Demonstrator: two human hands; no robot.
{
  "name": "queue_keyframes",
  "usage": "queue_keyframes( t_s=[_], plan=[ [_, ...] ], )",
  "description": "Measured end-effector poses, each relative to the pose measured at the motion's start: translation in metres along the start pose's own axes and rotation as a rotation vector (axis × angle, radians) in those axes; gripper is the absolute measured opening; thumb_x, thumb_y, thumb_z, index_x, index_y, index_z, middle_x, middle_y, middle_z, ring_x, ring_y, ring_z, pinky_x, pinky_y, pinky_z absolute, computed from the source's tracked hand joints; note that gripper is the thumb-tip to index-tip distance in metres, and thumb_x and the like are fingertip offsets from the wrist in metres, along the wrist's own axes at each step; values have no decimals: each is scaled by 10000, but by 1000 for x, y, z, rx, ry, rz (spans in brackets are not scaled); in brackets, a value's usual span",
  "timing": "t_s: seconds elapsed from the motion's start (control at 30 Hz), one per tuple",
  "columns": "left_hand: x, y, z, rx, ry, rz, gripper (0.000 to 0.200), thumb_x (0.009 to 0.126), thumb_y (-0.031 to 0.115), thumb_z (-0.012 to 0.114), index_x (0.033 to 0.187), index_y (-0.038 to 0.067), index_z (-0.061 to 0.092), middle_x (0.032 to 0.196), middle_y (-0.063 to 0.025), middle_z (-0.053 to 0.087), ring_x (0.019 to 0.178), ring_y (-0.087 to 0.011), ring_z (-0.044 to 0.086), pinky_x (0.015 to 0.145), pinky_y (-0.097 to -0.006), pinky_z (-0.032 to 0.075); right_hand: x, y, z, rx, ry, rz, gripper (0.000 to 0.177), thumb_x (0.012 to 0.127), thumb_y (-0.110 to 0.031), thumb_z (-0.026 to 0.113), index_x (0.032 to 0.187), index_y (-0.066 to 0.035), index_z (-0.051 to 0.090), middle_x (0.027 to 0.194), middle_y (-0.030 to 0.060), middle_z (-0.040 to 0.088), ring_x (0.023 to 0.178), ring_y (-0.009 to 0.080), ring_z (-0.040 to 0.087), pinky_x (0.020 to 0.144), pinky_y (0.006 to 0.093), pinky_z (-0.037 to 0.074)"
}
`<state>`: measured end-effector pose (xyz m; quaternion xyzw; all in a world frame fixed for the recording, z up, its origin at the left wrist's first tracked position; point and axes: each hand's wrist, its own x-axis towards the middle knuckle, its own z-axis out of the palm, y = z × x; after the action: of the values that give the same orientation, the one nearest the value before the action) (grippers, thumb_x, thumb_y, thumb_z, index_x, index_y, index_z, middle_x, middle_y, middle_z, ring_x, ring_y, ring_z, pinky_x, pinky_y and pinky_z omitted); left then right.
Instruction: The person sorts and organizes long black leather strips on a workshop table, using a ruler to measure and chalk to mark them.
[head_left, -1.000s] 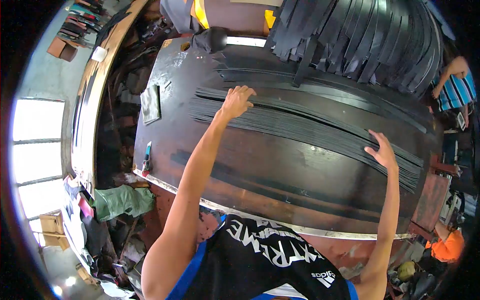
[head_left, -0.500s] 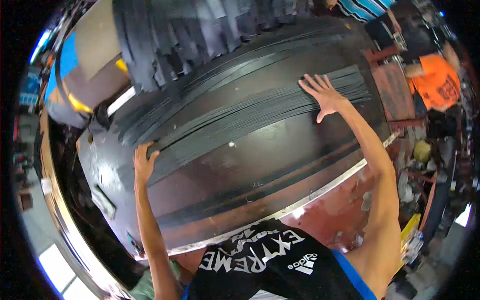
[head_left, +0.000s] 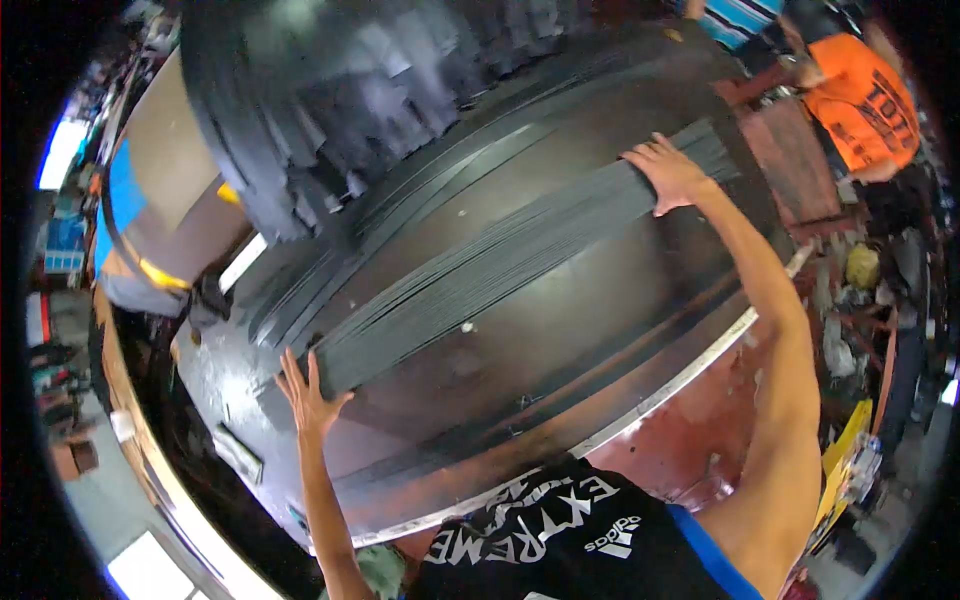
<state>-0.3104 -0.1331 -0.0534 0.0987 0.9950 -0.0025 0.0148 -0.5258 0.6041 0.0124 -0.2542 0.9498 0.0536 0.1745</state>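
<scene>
A bundle of long, thin dark strips [head_left: 480,270] lies diagonally across the dark tabletop [head_left: 540,340]. At its lower left end is my left hand [head_left: 312,400], fingers spread and nothing held. Near the upper right end, my right hand [head_left: 672,176] rests at the strips, its fingers apart and partly bent over their edge. More loose dark strips [head_left: 440,190] lie behind the bundle. Beyond them hangs or lies a thick pile of wide dark strips [head_left: 330,90].
A person in an orange shirt [head_left: 865,100] is at the upper right, beside a reddish bench [head_left: 790,165]. Another person in a striped top [head_left: 740,18] is at the top. A pale-edged tool or block [head_left: 238,455] lies at the table's left.
The bundle's left part looks narrower and more compact. My left hand's fingers have spread at its end; my right hand's fingers have drawn closer together. The whole view has shifted slightly.
</scene>
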Motion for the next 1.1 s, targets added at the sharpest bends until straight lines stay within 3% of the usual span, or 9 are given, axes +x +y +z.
queue_keyframes(
  t_s=[0.1, 0.17, 0.27, 0.53, 0.87, 1.1],
  plan=[
    [16, 7, -18, 11, -139, -60, 1151, 654, 675, 770, 1562, 144, 304, 1605, -257, 161, 1487, -461, 127, 1175, -649, 103, 8, 4, 0, 9, 0, -14, 1161, 429, -227, 944, 1440, -61, 399, 1386, 146, 490, 1321, 362, 459, 1230, 504, 192],
    [23, 3, -14, -96, -47, 31, 1128, 595, 633, 824, 1512, 138, 393, 1466, -236, 346, 1377, -440, 316, 1147, -652, 179, 14, 6, 0, 2, -12, -27, 1169, 429, -223, 945, 1445, -63, 389, 1381, 144, 493, 1318, 366, 460, 1229, 506, 197],
    [28, 6, -11, -95, 24, 54, 1083, 595, 637, 823, 1482, 146, 444, 1368, -213, 405, 1271, -412, 398, 1117, -631, 239, 18, 17, 2, -23, -32, -3, 1184, 428, -221, 949, 1451, -64, 373, 1378, 141, 491, 1314, 371, 461, 1229, 505, 201],
    [59, 38, -13, -146, 34, 47, 1034, 625, 645, 798, 1498, 218, 443, 1398, -201, 416, 1308, -389, 391, 1108, -588, 253, 41, 52, -10, -66, -58, 132, 1177, 441, -122, 916, 1469, -82, 343, 1436, 144, 450, 1360, 345, 429, 1233, 493, 189],
    [109, 38, -11, -143, 55, 54, 1075, 584, 609, 836, 1517, 286, 411, 1392, -155, 441, 1315, -364, 402, 1113, -566, 254, 73, 104, 6, -162, -91, 210, 1282, 437, -134, 930, 1528, -117, 258, 1528, 154, 386, 1439, 316, 344, 1246, 480, 164],
    [113, 44, -18, -154, 73, 59, 1061, 583, 526, 871, 1508, 258, 426, 1456, -160, 413, 1353, -378, 386, 1149, -567, 238, 67, 78, -4, -138, 6, 226, 1291, 504, -31, 883, 1577, -152, 176, 1568, 169, 328, 1424, 374, 353, 1210, 473, 270]
  ],
)
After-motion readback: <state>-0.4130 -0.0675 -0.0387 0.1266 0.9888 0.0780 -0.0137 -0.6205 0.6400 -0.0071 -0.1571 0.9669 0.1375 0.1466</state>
